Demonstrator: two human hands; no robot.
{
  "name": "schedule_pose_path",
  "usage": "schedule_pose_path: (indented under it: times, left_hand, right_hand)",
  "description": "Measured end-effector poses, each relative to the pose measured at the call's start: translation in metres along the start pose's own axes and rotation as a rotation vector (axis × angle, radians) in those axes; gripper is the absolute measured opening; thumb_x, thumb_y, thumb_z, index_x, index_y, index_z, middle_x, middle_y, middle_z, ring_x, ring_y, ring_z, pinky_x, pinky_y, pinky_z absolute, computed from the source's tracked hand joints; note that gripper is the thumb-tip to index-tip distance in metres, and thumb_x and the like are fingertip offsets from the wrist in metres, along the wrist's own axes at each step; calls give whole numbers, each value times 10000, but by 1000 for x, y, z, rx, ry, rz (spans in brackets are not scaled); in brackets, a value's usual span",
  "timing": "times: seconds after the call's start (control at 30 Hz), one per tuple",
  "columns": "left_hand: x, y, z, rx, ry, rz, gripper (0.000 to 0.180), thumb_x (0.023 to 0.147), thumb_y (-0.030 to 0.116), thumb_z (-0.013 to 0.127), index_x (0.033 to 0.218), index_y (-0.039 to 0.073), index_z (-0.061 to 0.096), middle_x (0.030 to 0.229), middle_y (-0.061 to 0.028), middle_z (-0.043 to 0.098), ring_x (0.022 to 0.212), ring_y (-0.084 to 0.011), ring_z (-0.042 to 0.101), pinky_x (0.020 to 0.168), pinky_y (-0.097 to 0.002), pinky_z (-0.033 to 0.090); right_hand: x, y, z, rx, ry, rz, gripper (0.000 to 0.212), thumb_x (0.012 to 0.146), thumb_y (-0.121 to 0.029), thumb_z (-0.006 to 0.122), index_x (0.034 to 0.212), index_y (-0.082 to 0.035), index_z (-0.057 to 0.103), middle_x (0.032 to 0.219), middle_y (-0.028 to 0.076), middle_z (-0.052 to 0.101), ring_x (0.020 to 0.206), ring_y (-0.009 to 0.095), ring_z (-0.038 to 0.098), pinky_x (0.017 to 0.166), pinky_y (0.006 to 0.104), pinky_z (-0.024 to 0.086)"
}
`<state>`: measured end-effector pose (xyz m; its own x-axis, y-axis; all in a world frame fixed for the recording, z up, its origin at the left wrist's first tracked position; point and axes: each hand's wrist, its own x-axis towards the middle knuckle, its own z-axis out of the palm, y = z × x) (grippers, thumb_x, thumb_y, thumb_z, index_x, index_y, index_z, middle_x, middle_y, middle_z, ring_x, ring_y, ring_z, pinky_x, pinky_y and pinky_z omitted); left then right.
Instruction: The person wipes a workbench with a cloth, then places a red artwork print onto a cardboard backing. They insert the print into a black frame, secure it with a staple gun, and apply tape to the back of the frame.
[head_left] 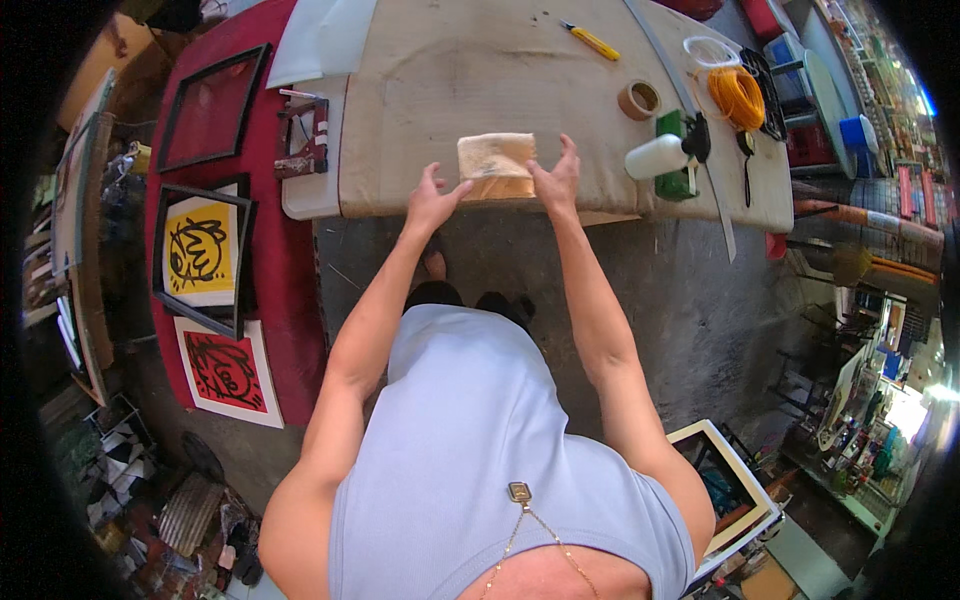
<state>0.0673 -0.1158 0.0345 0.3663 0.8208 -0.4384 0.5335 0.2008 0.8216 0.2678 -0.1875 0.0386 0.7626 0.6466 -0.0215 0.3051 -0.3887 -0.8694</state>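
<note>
A small tan and cream rectangular block (496, 165), like a wrapped or folded sheet, lies at the near edge of a pale worktable (470, 70). My left hand (432, 198) touches its lower left corner with spread fingers. My right hand (556, 177) rests against its right edge, fingers apart. Neither hand closes around it.
On the table's right: a tape roll (639, 99), a white bottle (657, 157), a green tool (676, 150), an orange cord coil (738, 95), a yellow cutter (591, 41) and a long metal ruler (718, 205). At left, black frames (207, 105) and yellow (199, 250) and red prints (227, 372) lie on red cloth.
</note>
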Motion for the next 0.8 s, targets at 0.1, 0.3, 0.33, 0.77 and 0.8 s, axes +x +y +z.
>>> schedule_pose_path:
  times: [0.1, 0.3, 0.33, 0.77, 0.8]
  left_hand:
    - [34, -29, -46, 308, 113, 95, 739, 732, 372, 725, 1320, 51, 414, 1205, -198, 546, 1132, -355, 517, 940, -418, 424]
    - [89, -57, -100, 817, 240, 224, 729, 707, 307, 725, 1338, 90, 430, 1388, -164, 403, 1292, -365, 344, 1036, -452, 328]
    - [94, -61, -104, 824, 198, 185, 744, 707, 304, 724, 1352, 99, 415, 1412, -158, 372, 1309, -365, 317, 1043, -470, 313]
    - [104, -60, -113, 876, 61, 3, 834, 683, 346, 741, 1407, 190, 357, 1490, -72, 278, 1369, -322, 240, 1070, -570, 220]
    - [103, -56, -114, 922, 54, -22, 834, 683, 350, 741, 1407, 196, 358, 1490, -67, 280, 1370, -316, 242, 1072, -570, 216]
  right_hand:
    - [21, 1, 39, -184, 120, 74, 689, 708, -210, 721, 1287, -26, 396, 1273, 225, 411, 1199, 365, 403, 1025, 442, 321]
    - [25, -12, 159, -436, 135, 486, 916, 818, -586, 495, 1414, 40, 191, 1473, 289, 113, 1396, 392, 28, 1113, 511, -2]
    - [22, 4, 169, -575, 147, 452, 951, 851, -631, 382, 1427, 68, 92, 1495, 280, -2, 1405, 365, -54, 1105, 513, -61]
    - [111, -20, 253, -669, -486, -756, 825, 891, -581, 330, 1422, 39, 209, 1511, 196, 129, 1415, 309, 59, 1127, 488, 12]
    - [106, -25, 265, -645, -556, -868, 801, 896, -571, 331, 1422, 25, 226, 1510, 185, 154, 1414, 301, 84, 1125, 500, 24]
